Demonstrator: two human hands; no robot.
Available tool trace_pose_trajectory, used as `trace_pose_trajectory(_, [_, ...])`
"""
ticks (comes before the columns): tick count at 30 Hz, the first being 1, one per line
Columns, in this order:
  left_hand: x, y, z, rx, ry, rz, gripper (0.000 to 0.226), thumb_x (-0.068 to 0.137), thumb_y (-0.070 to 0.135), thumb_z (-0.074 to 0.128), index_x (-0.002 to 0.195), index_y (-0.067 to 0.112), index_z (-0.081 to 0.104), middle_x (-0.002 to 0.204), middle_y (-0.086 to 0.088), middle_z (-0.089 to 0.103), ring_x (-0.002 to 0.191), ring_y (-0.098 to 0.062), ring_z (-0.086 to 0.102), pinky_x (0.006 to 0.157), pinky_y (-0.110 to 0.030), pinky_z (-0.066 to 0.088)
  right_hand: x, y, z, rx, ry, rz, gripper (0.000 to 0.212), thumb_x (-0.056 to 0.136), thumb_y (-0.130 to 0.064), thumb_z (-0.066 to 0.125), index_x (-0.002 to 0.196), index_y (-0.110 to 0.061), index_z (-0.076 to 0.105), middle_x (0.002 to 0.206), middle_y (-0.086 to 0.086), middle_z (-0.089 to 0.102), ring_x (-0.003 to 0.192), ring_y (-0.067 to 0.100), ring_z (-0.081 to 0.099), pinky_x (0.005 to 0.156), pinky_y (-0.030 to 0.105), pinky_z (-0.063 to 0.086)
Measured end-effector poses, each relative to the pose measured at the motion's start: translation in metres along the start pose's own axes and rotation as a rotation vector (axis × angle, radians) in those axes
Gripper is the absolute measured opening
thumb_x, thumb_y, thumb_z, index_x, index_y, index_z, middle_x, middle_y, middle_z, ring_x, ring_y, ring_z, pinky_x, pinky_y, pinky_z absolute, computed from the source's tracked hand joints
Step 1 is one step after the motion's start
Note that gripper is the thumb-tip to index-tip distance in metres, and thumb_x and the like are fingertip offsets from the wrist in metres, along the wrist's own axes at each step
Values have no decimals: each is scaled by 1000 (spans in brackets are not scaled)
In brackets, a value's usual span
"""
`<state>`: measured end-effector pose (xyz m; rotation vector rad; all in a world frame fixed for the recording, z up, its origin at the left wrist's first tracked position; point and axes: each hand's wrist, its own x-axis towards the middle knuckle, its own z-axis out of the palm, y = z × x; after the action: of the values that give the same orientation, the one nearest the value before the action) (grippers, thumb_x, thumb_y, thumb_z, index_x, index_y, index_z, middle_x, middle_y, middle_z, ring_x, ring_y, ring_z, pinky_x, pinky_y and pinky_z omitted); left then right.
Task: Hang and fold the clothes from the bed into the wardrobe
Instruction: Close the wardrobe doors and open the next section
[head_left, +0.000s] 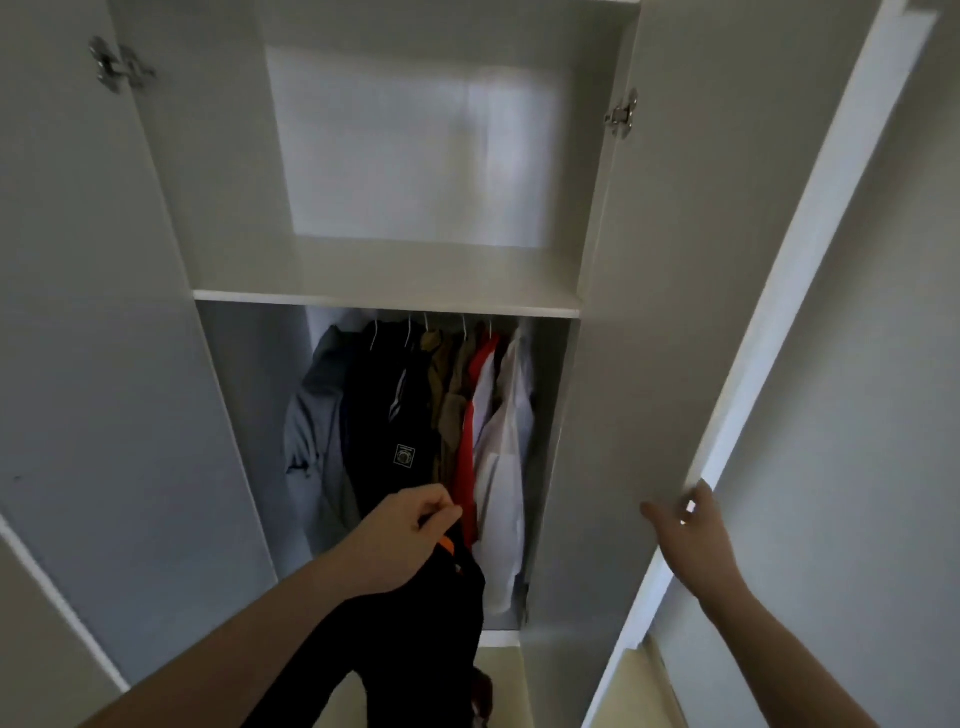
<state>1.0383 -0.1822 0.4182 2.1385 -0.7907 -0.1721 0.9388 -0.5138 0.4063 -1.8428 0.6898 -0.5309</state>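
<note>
Garment in hand: a black garment (415, 639) with an orange detail near its top, hanging down in front of the wardrobe (587, 291), below the row of hung clothes and at the lower opening's front edge.
Left hand: the left hand (410, 535) has its fingers curled and pinched around the top of the black garment, holding it up just in front of the hung clothes; whether a hanger is in the grip cannot be told.
Right hand: the right hand (691, 535) rests on the free edge of the wardrobe's right door (639, 338), thumb on the inner face and fingers wrapped over the edge, grasping it.
Hung clothes: inside the wardrobe's lower compartment, under the shelf, a row of garments on white hangers: a grey garment (317, 441) farthest left, then a dark top with white stripes and a small square badge (389, 431), olive-brown pieces (449, 395), a red garment (470, 441), and white shirts (506, 441) farthest right.
Shelf: a white shelf (387, 304) divides the wardrobe; the upper compartment above it shows a bright patch of reflected light on its back panel.
Doors: the wardrobe's left door (104, 338) and right door both stand swung outward, each with a metal hinge (622, 114) near its top.
Floor: a pale yellowish floor (498, 670) shows below the wardrobe, behind the black garment.
</note>
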Motion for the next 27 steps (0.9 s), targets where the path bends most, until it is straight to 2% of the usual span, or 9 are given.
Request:
trace_pose_trajectory(2, [1, -3, -6, 37, 43, -36, 33, 107, 36, 50, 79, 20, 51, 70, -6, 49, 59, -12, 50, 62, -19, 38, 8, 1, 9, -38, 2, -43, 39, 90, -18, 73, 120, -17, 47, 104, -8, 63, 98, 24, 66, 66, 21, 44])
trace_pose_trajectory(4, [-2, -9, -11, 71, 98, -85, 32, 107, 37, 49, 80, 20, 53, 74, -10, 52, 63, -21, 51, 62, -21, 38, 8, 3, 14, -50, 20, -61, 35, 91, -22, 71, 115, -23, 45, 102, -9, 63, 90, 19, 65, 64, 24, 43])
trace_pose_trajectory(8, [-18, -25, -17, 79, 174, -184, 33, 107, 35, 50, 81, 15, 56, 68, -2, 53, 61, -6, 50, 63, -19, 39, -12, 6, 33, -58, -84, -123, 43, 95, -26, 69, 132, -25, 46, 120, -3, 61, 107, 26, 64, 86, 42, 57])
trace_pose_trajectory(12, [-39, -42, -25, 77, 222, -264, 34, 107, 35, 50, 76, 20, 54, 64, 6, 52, 56, -3, 49, 59, -17, 38, -29, -10, 67, -64, -273, -198, 60, 97, -26, 65, 149, -32, 36, 140, -5, 53, 125, 25, 56, 105, 55, 52])
trace_pose_trajectory(17, [-61, -56, -42, 18, 254, -272, 37, 107, 36, 50, 69, 33, 50, 61, 7, 47, 55, -4, 43, 60, -15, 38, -40, -32, 121, -26, -493, -231, 95, 96, -21, 67, 164, -32, 1, 160, -11, 31, 142, 13, 38, 109, 39, 48])
trace_pose_trajectory(20, [-69, -62, -56, 44, 264, -274, 37, 106, 38, 50, 69, 38, 50, 60, 9, 49, 56, -4, 45, 60, -16, 40, -38, -48, 157, -39, -565, -290, 90, 96, -23, 68, 161, -24, 5, 163, -5, 27, 145, 18, 36, 110, 42, 48])
trace_pose_trajectory(22, [-72, -66, -68, 56, 275, -279, 35, 106, 41, 49, 72, 32, 49, 61, 8, 48, 56, -3, 46, 62, -14, 41, -33, -56, 181, -119, -594, -317, 95, 98, -23, 66, 163, -17, -2, 171, -2, 8, 153, 24, 26, 116, 48, 43])
trace_pose_trajectory(25, [-73, -71, -88, 35, 280, -252, 35, 105, 45, 48, 75, 27, 48, 65, -1, 46, 56, -3, 44, 61, -15, 41, -22, -64, 212, -188, -631, -338, 98, 97, -23, 67, 164, -14, -4, 172, -4, 1, 152, 24, 27, 111, 31, 39])
trace_pose_trajectory(27, [-70, -73, -98, 27, 274, -255, 35, 103, 48, 48, 77, 25, 51, 69, -5, 49, 60, -4, 47, 63, -18, 41, -14, -70, 230, -200, -671, -348, 99, 97, -24, 67, 165, -17, -4, 172, -5, 4, 153, 24, 27, 114, 33, 37])
